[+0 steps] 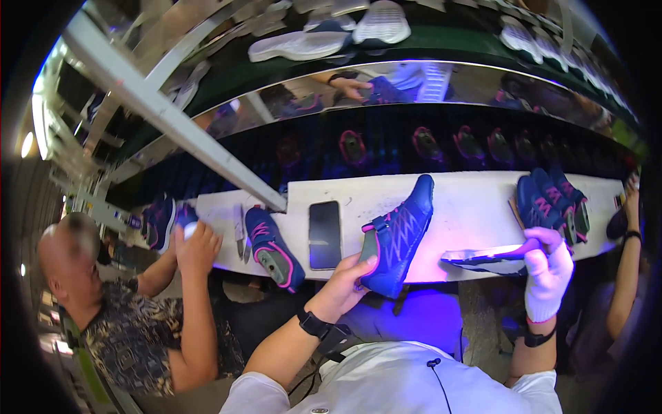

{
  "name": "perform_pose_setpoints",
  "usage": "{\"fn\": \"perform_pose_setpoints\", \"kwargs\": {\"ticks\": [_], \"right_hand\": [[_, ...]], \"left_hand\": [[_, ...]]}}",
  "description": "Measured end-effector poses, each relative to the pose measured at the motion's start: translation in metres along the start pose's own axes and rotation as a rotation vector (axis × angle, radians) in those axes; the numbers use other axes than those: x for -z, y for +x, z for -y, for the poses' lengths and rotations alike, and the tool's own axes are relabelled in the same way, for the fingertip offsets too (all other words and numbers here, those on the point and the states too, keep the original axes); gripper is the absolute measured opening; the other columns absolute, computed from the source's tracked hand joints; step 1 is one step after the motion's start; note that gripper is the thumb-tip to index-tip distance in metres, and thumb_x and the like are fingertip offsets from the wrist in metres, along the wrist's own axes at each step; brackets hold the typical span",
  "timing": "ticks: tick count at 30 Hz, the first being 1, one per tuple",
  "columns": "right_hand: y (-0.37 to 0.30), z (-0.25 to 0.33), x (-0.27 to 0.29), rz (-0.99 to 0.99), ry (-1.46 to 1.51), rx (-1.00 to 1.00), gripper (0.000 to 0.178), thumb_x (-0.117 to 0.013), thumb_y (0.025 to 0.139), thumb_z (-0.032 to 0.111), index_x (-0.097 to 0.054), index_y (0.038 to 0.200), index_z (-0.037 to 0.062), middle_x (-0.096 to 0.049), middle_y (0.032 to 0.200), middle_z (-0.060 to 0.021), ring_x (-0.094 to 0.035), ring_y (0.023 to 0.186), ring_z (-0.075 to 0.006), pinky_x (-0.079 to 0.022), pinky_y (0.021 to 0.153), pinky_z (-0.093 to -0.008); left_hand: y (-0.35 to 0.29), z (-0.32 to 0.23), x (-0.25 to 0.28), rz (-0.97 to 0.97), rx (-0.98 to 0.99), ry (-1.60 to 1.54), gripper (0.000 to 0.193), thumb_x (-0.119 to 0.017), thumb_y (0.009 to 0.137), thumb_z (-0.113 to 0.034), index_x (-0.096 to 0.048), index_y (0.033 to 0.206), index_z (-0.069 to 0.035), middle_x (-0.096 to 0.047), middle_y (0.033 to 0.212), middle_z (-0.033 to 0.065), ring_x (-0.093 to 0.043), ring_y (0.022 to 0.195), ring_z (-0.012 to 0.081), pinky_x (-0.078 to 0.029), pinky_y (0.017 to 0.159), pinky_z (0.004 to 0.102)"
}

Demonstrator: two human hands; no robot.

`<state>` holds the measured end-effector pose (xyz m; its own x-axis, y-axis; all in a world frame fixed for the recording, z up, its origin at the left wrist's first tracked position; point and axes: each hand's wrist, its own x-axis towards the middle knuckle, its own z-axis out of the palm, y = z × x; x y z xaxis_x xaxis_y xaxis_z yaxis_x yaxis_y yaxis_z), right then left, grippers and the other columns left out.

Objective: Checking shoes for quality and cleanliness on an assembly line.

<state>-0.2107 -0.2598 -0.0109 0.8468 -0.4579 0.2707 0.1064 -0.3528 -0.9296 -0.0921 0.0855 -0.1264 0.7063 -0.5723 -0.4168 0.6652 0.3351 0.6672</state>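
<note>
While the bare left hand [343, 285] holds a blue cloth shoe with pink zigzags [405, 231] by the long white table [476, 196], the white-gloved right hand [548, 270], apart, pinches a flat dark-and-white piece [484, 258].

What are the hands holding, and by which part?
Left hand: blue shoe, at the heel end. Right hand: flat piece, perhaps a sole, by its right end.
</note>
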Motion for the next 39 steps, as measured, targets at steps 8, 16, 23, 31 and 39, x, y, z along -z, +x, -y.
{"fn": "perform_pose_setpoints", "kwargs": {"ticks": [8,16,23,31,39], "right_hand": [[-0.041,-0.024,-0.037,0.065,0.584,0.061,0.043,-0.085,0.093,0.030,-0.061,0.110,-0.0011,-0.075,0.111,-0.0283,-0.074,0.112,-0.0395,-0.057,0.101,-0.0504],[-0.051,-0.043,-0.038,0.146,0.683,0.098,0.043,-0.091,0.082,0.010,-0.053,0.103,0.0071,-0.076,0.109,-0.0308,-0.074,0.112,-0.0456,-0.054,0.104,-0.0565],[-0.050,-0.037,-0.042,-0.009,0.702,0.148,0.048,-0.093,0.082,0.025,-0.052,0.101,0.0072,-0.078,0.098,-0.0242,-0.078,0.102,-0.0430,-0.050,0.107,-0.0593],[-0.031,-0.007,-0.050,0.498,0.426,0.180,0.043,-0.096,0.077,0.012,-0.060,0.099,0.0058,-0.063,0.140,-0.0325,-0.064,0.131,-0.0399,-0.051,0.110,-0.0504],[-0.059,-0.021,-0.098,0.379,0.684,0.083,0.041,-0.095,0.078,0.010,-0.060,0.098,0.0051,-0.062,0.146,-0.0305,-0.056,0.143,-0.0400,-0.043,0.119,-0.0539]], "left_hand": [[0.047,-0.019,-0.043,-0.178,-0.844,1.577,0.048,-0.067,0.104,-0.033,-0.063,0.132,0.006,-0.069,0.128,0.0274,-0.066,0.122,0.0412,-0.050,0.105,0.0468],[0.103,-0.022,-0.125,-0.137,-0.415,1.692,0.057,-0.067,0.102,-0.050,-0.061,0.116,0.005,-0.074,0.094,0.0276,-0.074,0.092,0.0454,-0.057,0.082,0.0513],[0.021,-0.017,-0.085,0.281,-1.091,0.882,0.058,-0.074,0.100,-0.014,-0.047,0.147,0.005,-0.065,0.136,0.0272,-0.071,0.120,0.0346,-0.055,0.105,0.0459],[-0.014,-0.008,-0.084,0.132,-1.267,0.943,0.035,-0.083,0.083,0.008,-0.058,0.103,-0.006,-0.063,0.138,0.0321,-0.068,0.126,0.0469,-0.052,0.111,0.0509],[-0.059,0.003,-0.085,0.204,-0.912,0.998,0.031,-0.079,0.099,-0.019,-0.058,0.112,0.000,-0.059,0.142,0.0429,-0.056,0.139,0.0560,-0.042,0.118,0.0568]]}}
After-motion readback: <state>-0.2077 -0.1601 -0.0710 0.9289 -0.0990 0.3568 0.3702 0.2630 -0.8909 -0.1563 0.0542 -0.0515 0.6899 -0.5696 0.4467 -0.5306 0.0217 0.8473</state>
